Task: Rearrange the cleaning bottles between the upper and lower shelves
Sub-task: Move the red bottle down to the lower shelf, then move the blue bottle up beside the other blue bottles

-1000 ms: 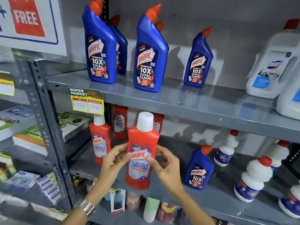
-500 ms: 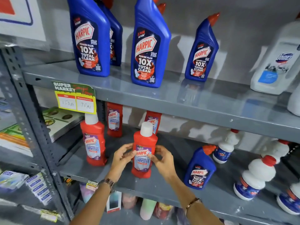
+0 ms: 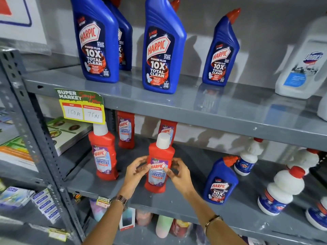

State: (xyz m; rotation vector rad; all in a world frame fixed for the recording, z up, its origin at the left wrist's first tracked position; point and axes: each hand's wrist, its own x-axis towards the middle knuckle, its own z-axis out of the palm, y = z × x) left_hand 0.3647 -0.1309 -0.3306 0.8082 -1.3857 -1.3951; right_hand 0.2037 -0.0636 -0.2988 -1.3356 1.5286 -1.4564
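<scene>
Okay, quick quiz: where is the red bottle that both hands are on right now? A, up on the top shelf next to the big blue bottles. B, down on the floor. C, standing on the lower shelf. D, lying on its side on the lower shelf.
C: the red bottle stands upright on the lower shelf, with the left hand and right hand at its sides.

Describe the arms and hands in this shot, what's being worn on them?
Both forearms are bare, with no sleeves in view and no gloves. The left wrist carries a metal link watch in a rose-gold tone. The right wrist has a slim gold-coloured band, a bracelet or watch; which one can't be told. No rings are visible on the left hand or right hand.
</scene>
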